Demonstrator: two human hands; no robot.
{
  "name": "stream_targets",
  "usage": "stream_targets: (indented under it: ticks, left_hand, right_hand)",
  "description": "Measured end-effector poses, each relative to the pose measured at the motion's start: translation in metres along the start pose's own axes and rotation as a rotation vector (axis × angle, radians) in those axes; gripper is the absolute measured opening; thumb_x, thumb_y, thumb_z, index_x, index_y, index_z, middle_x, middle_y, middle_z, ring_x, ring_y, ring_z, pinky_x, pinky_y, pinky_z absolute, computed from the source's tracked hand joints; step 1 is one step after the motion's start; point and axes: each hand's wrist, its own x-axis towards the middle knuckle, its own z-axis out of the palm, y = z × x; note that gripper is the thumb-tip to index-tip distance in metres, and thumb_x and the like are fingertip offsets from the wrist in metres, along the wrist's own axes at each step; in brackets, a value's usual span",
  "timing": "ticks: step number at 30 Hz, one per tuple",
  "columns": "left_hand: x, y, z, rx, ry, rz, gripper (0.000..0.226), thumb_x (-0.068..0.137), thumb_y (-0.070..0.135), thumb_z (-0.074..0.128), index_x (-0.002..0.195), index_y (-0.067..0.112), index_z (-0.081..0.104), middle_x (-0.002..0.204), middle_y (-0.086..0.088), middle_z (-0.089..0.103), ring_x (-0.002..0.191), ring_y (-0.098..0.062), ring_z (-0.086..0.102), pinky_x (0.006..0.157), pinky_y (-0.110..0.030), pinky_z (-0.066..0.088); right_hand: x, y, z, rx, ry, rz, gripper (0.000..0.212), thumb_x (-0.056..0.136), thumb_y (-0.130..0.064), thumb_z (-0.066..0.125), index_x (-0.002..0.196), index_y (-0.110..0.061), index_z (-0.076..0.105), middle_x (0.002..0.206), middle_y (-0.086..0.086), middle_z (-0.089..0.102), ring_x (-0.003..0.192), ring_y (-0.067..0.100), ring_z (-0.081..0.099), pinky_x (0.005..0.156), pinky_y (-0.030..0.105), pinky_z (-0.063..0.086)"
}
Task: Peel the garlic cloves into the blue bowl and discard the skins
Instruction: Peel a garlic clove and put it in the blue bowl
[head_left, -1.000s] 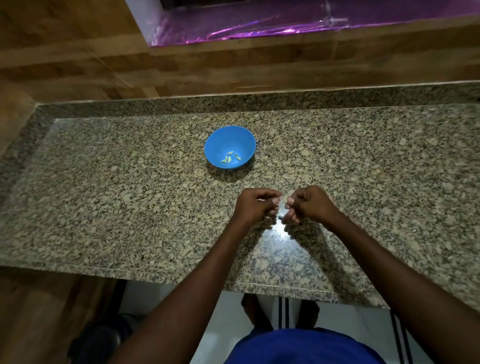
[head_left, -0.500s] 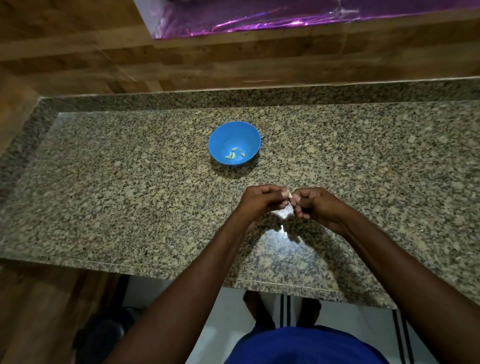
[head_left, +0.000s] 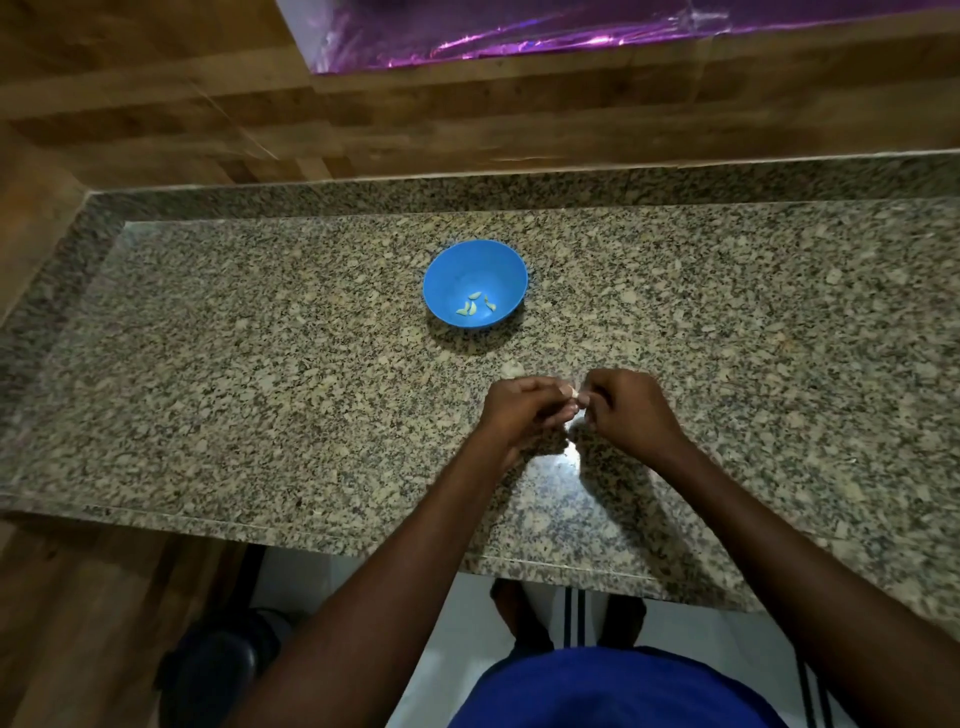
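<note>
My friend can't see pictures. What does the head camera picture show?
Two hands, left hand and right hand, pinch a garlic clove together above a granite counter. Beyond them a blue bowl holds a few peeled cloves.

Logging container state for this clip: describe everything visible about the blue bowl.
The blue bowl is small, round and a smooth, even blue, plastic by the look of it. It stands upright and open on the speckled granite counter, beyond both hands and apart from them. A few pale peeled garlic cloves lie loose on its bottom; it is otherwise unfilled. Only the counter and the cloves touch it.
</note>
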Motion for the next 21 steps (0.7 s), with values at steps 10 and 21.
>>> stream_targets:
  ticks: [10,21]
  left_hand:
    - [0.003,0.005,-0.007,0.667,-0.050,0.449,0.007,0.079,0.012,0.079,0.086,0.013,0.077,0.077,-0.007,0.074,0.069,-0.012,0.066,0.068,-0.033,0.056]
    - [0.009,0.023,-0.003,0.930,-0.174,0.544,0.007,0.077,0.004,0.080,0.077,0.010,0.077,0.070,0.001,0.074,0.062,-0.009,0.068,0.062,-0.023,0.056]
  right_hand:
    - [0.008,0.003,-0.029,0.802,-0.518,0.466,0.027,0.101,-0.012,0.044,0.078,-0.008,0.058,0.062,0.010,0.054,0.052,0.021,0.052,0.045,0.024,0.036]
    - [0.010,-0.005,-0.041,0.555,-0.584,0.322,0.035,0.105,-0.021,0.048,0.080,-0.004,0.066,0.059,0.009,0.054,0.048,0.017,0.051,0.046,0.022,0.037]
